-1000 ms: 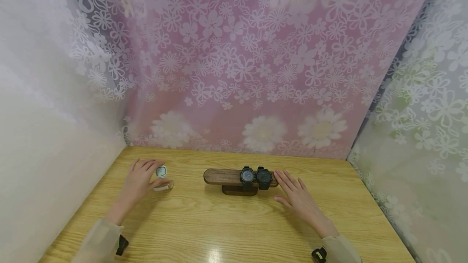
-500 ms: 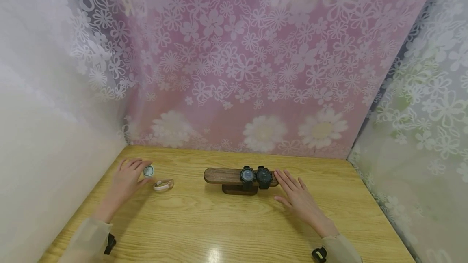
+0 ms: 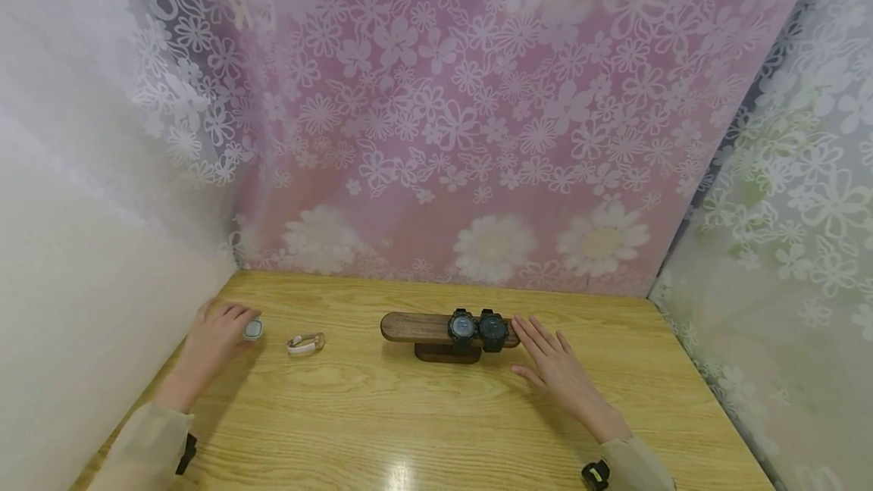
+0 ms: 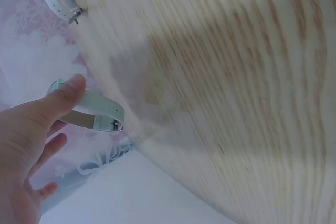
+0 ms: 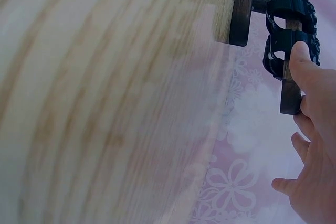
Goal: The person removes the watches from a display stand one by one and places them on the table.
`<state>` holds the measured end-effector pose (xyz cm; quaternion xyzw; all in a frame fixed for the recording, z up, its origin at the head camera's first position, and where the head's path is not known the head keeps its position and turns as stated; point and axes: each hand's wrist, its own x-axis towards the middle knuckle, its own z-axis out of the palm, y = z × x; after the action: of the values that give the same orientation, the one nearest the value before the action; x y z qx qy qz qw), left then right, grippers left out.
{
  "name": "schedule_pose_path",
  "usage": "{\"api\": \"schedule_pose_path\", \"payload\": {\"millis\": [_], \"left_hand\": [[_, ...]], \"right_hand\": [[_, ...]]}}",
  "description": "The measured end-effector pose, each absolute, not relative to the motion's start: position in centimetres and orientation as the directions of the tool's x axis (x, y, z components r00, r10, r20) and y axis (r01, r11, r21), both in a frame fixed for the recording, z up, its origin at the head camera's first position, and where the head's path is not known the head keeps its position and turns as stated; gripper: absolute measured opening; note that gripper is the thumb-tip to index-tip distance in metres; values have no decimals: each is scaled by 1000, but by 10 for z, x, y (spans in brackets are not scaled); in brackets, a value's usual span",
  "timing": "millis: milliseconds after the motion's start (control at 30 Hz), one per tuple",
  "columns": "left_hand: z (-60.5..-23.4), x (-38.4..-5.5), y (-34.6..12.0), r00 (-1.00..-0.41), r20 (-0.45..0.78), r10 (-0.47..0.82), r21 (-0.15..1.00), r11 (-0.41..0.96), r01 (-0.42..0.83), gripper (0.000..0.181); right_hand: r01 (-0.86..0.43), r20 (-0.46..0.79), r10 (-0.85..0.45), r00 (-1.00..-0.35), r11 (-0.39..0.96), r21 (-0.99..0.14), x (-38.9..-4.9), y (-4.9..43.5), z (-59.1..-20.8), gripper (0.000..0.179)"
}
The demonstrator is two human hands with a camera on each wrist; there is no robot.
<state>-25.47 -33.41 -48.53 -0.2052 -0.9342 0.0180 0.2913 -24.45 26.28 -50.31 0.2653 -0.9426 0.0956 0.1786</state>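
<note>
My left hand (image 3: 214,339) pinches a pale mint watch (image 3: 253,329) between the thumb and the fingers, thumb laid along the loop, the other visible fingertips loosely bent behind it. The watch is at the far left of the wooden table (image 3: 355,430), its square face showing and its strap done up in a ring; whether it touches the tabletop I cannot tell. A white-strapped watch (image 3: 305,344) lies near it, on the side towards the middle. My right hand (image 3: 562,377) grips nothing: its fingers are extended and touch the right end of a dark wooden watch stand (image 3: 412,328), while the thumb points away from them, spread wide. Next to those fingertips a black watch (image 3: 492,330) is strapped around the bar, and a grey-faced watch (image 3: 461,326) sits just beside it, leaving the bar's left half bare. Behind the table hangs a pink flowered curtain (image 3: 436,112)
</note>
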Motion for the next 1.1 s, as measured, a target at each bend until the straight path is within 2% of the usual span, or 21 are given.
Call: {"api": "schedule_pose_path", "payload": {"millis": [200,400,700,1100], "left_hand": [[-487,-253,-338,-778,472,415,-200,910,364,58],[-490,-254,-336,-783,445,435,-228,901,370,57],[-494,-253,-331,-857,332,394,-156,919,362,54],[-498,-255,-325,-860,311,405,-126,914,385,57]], "right_hand": [[-529,375,-460,-805,842,-104,-244,263,-502,83],[-525,373,-457,-808,845,-103,-244,263,-503,81],[-536,385,-463,-798,838,-103,-244,263,-504,82],[-538,396,-464,-793,837,-98,-244,264,-504,85]]}}
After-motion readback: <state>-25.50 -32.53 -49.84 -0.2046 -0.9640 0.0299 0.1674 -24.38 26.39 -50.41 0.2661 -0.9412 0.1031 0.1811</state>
